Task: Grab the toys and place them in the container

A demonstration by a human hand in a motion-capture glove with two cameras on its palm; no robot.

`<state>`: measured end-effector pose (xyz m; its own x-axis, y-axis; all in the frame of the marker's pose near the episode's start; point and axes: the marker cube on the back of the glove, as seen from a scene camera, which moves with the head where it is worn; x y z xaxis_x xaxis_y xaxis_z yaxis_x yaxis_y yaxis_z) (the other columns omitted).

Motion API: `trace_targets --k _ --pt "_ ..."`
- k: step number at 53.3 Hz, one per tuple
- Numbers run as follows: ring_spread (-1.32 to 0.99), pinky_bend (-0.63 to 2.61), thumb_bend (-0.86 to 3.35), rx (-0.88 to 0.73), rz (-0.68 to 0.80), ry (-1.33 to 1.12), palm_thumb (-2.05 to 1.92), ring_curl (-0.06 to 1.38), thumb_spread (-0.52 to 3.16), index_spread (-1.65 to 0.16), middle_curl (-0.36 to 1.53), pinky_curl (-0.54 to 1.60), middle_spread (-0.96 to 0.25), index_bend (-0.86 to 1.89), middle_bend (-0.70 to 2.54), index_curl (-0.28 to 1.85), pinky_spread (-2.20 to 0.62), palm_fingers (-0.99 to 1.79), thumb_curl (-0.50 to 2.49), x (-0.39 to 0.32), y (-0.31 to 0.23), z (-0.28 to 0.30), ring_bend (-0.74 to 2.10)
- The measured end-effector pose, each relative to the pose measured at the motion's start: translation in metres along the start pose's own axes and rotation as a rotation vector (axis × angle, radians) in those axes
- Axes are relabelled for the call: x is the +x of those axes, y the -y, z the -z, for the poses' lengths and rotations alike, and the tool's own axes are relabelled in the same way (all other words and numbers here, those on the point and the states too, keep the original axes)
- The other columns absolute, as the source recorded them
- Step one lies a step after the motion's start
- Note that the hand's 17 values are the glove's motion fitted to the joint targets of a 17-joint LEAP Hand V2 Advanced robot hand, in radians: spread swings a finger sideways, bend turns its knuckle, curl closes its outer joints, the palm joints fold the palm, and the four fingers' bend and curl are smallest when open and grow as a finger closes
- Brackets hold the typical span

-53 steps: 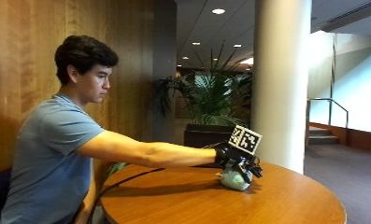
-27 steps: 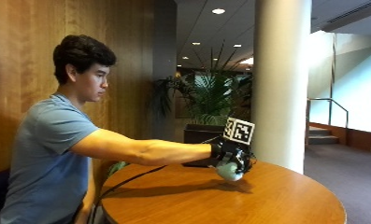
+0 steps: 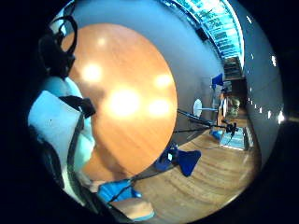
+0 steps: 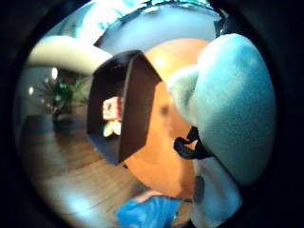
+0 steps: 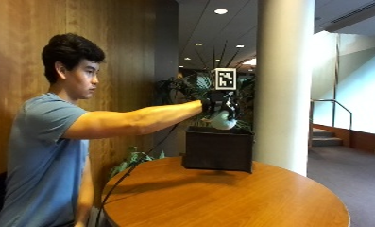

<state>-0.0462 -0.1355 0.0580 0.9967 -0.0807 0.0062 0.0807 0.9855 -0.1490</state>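
Black-gloved right hand (image 5: 217, 105) is gripping a pale green soft plush toy (image 5: 223, 121) right over the dark brown square container (image 5: 217, 150). Imo lower it inside b4 letting go.

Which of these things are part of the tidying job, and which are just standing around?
Part of the job:
- pale soft toy, held in the gloved hand
- dark box on the table, with toys inside

Just around:
- round wooden table
- potted plant
- white pillar
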Motion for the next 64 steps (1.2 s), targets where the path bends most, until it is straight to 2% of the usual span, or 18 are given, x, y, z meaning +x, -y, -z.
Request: trace_targets --k 6,11,20,26,30,37,50,57,64 --pt "-0.46 1.26 0.09 0.047 -0.078 0.045 0.64 0.5 1.04 -0.33 0.54 0.4 -0.35 0.15 0.4 0.23 -0.39 0.69 0.63 -0.05 0.027 0.041 1.02" --pt "-0.46 1.27 0.07 0.095 0.087 -0.008 0.64 0.51 1.04 -0.32 0.57 0.41 -0.36 0.15 0.4 0.23 -0.39 0.7 0.65 -0.075 0.017 0.065 1.02" --pt "-0.46 1.28 0.04 0.149 0.159 0.039 0.64 0.52 1.04 -0.32 0.61 0.41 -0.36 0.15 0.38 0.23 -0.4 0.72 0.67 -0.151 0.015 0.098 1.02" --pt "-0.45 1.27 0.02 0.177 0.193 0.047 0.63 0.52 1.05 -0.32 0.64 0.41 -0.36 0.15 0.36 0.23 -0.4 0.72 0.69 -0.188 0.017 0.1 1.03" --pt "-0.45 1.27 0.01 0.171 0.189 0.097 0.62 0.52 1.06 -0.32 0.66 0.41 -0.37 0.15 0.35 0.23 -0.4 0.72 0.69 -0.17 0.009 0.09 1.03" --pt "-0.42 1.27 -0.01 0.148 0.252 0.165 0.58 0.53 1.13 -0.31 0.68 0.42 -0.35 0.12 0.32 0.22 -0.39 0.69 0.68 -0.183 0.008 0.072 1.04" --pt "-0.35 1.27 -0.02 0.076 0.287 0.152 0.42 0.52 1.35 -0.3 0.68 0.41 -0.27 0.12 0.25 0.18 -0.37 0.59 0.6 -0.221 0.014 0.039 1.03" --pt "-0.21 1.38 -0.1 0.035 0.278 0.182 0.16 0.51 1.3 -0.28 0.66 0.45 -0.12 0.11 0.16 0.18 -0.23 0.08 0.48 -0.227 0.017 0.029 0.9" --pt "-0.09 1.46 -0.06 0.042 0.229 0.2 -0.01 0.42 1.2 -0.29 0.6 0.43 -0.02 0.15 0.17 0.19 -0.12 -0.01 0.41 -0.226 0.016 0.032 0.76"
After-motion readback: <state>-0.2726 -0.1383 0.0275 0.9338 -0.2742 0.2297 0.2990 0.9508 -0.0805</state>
